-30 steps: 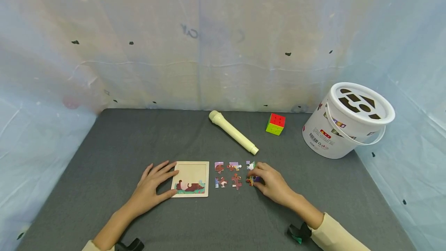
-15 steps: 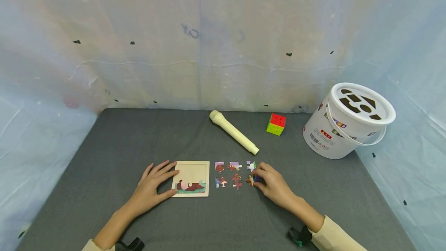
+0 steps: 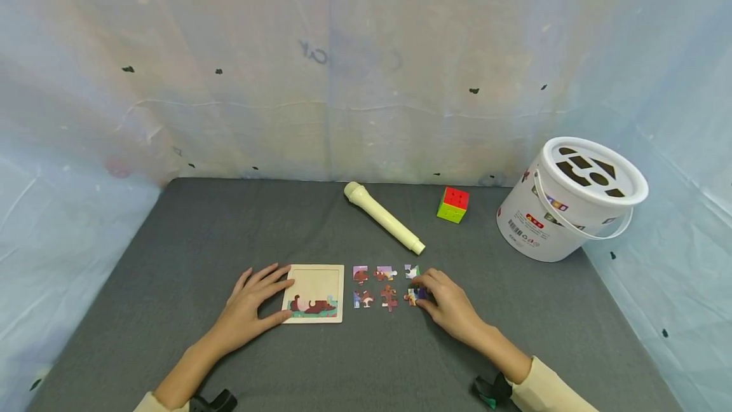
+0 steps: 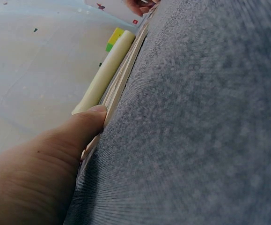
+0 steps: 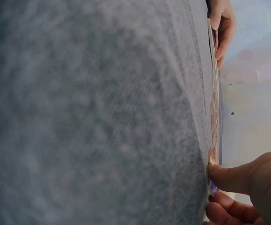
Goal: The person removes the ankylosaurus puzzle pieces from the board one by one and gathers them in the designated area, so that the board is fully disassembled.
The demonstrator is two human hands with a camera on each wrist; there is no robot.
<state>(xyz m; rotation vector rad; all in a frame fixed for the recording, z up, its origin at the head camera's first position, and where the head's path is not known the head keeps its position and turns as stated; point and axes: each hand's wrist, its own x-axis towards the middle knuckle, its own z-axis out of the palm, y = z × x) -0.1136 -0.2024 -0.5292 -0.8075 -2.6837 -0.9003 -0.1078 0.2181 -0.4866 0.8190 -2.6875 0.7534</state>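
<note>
A square wooden puzzle tray (image 3: 313,277) lies flat, its lower part filled with brown and teal pieces. My left hand (image 3: 251,304) rests at its left edge with fingers spread; in the left wrist view the thumb (image 4: 86,123) touches the tray's side. Loose jigsaw pieces lie in two rows to the right, among them a brown piece (image 3: 389,297) and a white-and-green piece (image 3: 411,271). With thumb and fingers, my right hand (image 3: 448,304) pinches a purple-and-yellow puzzle piece (image 3: 412,297) at the lower right of the rows. The fingers partly cover that piece.
Behind the pieces lies a pale yellow toy microphone (image 3: 384,218) on the grey cloth. A red-and-green puzzle cube (image 3: 453,205) sits farther back. At the right stands a white bucket (image 3: 532,224) with a shape-hole lid. A plastic sheet (image 3: 366,68) hangs behind the table.
Both hands stay nearly still. The right fingers have shifted very slightly right over the pinched puzzle piece, and a little more of it shows.
</note>
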